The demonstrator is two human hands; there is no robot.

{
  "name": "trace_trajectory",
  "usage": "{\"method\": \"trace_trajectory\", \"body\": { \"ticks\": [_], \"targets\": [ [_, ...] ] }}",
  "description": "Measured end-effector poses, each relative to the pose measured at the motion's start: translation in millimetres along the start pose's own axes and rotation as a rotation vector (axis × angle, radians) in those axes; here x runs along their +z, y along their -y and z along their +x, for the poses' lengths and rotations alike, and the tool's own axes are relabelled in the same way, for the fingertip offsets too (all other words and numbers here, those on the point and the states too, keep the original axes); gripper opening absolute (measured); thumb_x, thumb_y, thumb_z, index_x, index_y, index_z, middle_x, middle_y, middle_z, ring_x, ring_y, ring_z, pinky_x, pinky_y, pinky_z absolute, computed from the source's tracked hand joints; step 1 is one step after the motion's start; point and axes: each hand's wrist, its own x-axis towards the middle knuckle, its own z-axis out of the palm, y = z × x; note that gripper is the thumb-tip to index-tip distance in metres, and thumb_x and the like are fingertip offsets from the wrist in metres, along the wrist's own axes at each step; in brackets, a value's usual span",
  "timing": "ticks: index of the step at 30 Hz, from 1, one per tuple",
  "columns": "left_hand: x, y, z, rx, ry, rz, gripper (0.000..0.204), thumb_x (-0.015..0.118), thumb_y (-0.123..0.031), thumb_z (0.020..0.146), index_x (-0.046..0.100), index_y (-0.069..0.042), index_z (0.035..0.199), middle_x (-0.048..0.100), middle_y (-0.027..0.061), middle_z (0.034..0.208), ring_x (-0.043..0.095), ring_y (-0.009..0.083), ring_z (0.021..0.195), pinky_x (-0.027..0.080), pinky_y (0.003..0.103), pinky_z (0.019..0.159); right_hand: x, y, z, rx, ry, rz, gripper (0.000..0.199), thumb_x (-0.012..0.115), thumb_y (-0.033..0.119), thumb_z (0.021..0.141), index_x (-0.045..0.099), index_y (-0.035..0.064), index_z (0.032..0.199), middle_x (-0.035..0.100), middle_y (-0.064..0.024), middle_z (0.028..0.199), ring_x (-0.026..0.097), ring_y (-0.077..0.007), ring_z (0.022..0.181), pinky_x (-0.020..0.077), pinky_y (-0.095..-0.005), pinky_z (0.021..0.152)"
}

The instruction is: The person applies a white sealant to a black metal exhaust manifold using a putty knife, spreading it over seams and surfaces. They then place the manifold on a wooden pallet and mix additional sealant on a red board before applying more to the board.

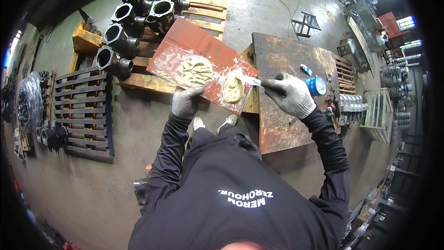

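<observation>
My left hand (186, 102), in a grey knit glove, grips the near edge of a flat red board (203, 41) and holds it up in front of me. Two smears of pale yellowish putty lie on the board, one (196, 69) just above my left hand, the other (232, 88) near its right edge. My right hand (291, 95), also gloved, holds a putty knife (247, 80) whose blade lies on the right smear.
A rusty metal table (286, 60) stands under my right hand, with a blue round tin (317, 85) and a small tube (305, 69) on it. Black cast-metal housings (138, 14) sit in rows on wooden pallets (208, 14) ahead. Another pallet (83, 111) lies at left. Metal racks stand at right.
</observation>
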Motion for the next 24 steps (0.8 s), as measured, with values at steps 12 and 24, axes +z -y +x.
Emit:
{"method": "trace_trajectory", "body": {
  "ticks": [12,24],
  "targets": [
    [-2,-6,1,0.493,0.089,0.648,0.022,0.068,0.011,0.082,0.079,0.0,0.099,0.077,0.0164,0.102,0.074,0.0274,0.1,0.059,0.037,0.088,-3,9,7,-0.264,0.076,0.211,0.021,0.076,0.028,0.095,0.08,0.0217,0.114,0.067,-0.0106,0.091,0.071,-0.0313,0.08,0.0572,-0.042,0.068],
    [1,5,-2,0.36,0.069,0.46,0.027,0.069,0.011,0.08,0.078,0.001,0.104,0.077,0.0159,0.112,0.074,0.0269,0.104,0.059,0.037,0.091,-7,4,4,-0.078,0.366,0.022,0.022,0.079,0.031,0.092,0.081,0.025,0.113,0.066,-0.0093,0.089,0.071,-0.0297,0.082,0.0578,-0.042,0.072]
  ]
}}
